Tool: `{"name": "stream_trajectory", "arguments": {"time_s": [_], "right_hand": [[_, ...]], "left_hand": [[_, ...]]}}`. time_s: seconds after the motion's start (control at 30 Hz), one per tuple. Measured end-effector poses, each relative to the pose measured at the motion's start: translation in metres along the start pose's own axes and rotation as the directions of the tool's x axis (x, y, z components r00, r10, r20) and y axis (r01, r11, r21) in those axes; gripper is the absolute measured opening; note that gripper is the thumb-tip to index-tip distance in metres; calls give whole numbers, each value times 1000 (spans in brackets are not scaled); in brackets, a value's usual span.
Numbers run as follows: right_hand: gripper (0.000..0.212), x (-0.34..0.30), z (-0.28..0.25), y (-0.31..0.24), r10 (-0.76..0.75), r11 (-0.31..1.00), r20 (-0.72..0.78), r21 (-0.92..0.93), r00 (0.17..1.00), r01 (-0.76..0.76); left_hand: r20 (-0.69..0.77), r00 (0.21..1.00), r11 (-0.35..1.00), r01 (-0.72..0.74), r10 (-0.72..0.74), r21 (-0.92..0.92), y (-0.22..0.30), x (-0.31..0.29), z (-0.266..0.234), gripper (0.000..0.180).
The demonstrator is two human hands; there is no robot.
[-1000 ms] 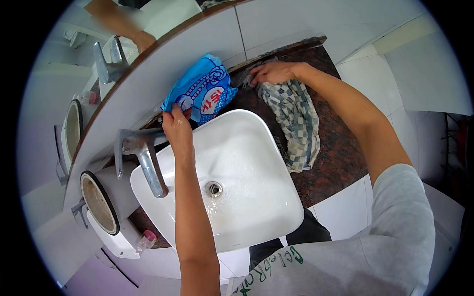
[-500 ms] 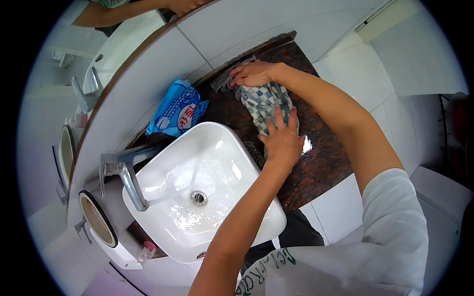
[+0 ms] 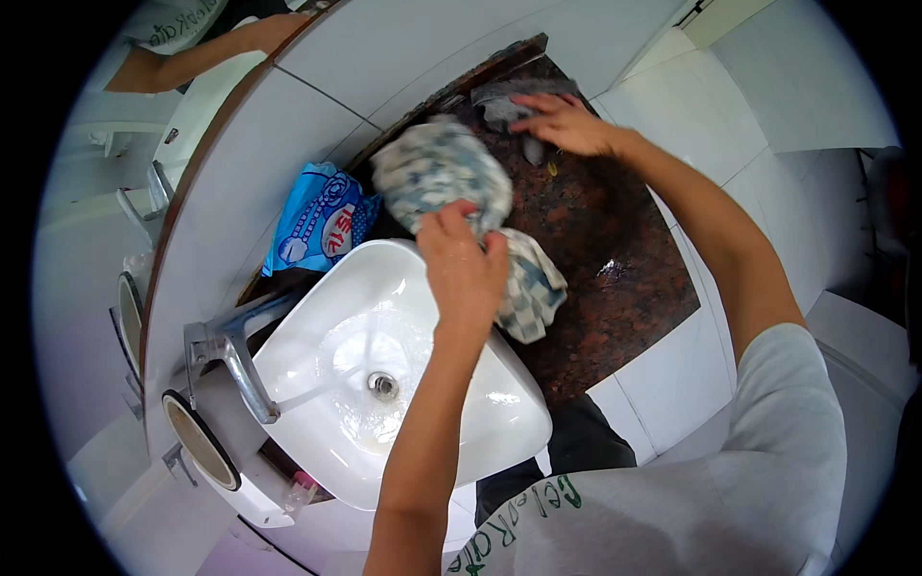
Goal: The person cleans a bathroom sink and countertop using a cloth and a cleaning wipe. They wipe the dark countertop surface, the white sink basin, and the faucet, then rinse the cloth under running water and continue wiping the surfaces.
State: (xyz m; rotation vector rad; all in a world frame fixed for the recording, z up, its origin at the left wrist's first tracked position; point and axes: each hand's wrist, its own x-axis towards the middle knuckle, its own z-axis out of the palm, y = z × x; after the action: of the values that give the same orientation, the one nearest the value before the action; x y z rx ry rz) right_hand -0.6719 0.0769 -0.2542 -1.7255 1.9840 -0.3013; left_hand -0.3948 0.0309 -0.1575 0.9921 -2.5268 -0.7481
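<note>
My left hand [image 3: 461, 269] grips a blue-grey and white checkered cloth [image 3: 442, 173] with bunched fingers. One part of the cloth is lifted and blurred beside the blue packet; another part hangs by the basin's rim, to the right of my wrist. At the far end of the dark speckled counter [image 3: 624, 288] lies a crumpled grey cloth [image 3: 519, 101]. My right hand [image 3: 569, 125] is over its right side with fingers stretched out, and I cannot tell whether they touch it.
A white basin [image 3: 528, 422] stands left of the counter, with water running into it from a chrome faucet [image 3: 245, 360]. A blue plastic packet [image 3: 312, 216] leans against the tiled wall. A small pink-capped bottle [image 3: 301, 490] is at lower left. A mirror [image 3: 96, 288] runs along the left.
My left hand has pulled the checkered cloth leftward off the counter's middle, toward the packet and basin. The right hand has moved right, and the grey cloth now lies farther right too.
</note>
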Motion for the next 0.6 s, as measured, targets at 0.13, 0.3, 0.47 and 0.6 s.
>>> {"name": "stream_trajectory", "arguments": {"time_s": [0.13,0.3,0.47,0.6], "right_hand": [[40,-83,41,-31,-66,995,-19,-75,998,65],[31,-173,75,-109,42,994,71,100,997,-49],[25,-129,62,-80,51,995,-107,93,993,-42],[33,-77,20,-27,39,988,-286,154,957,6]], "left_hand": [[1,1000,998,25,-25,63,-15,14,11,35],[354,881,922,194,-314,335,-36,28,47,38],[450,824,900,154,-345,409,-43,38,60,44],[446,826,886,130,-345,445,-39,39,59,44]]}}
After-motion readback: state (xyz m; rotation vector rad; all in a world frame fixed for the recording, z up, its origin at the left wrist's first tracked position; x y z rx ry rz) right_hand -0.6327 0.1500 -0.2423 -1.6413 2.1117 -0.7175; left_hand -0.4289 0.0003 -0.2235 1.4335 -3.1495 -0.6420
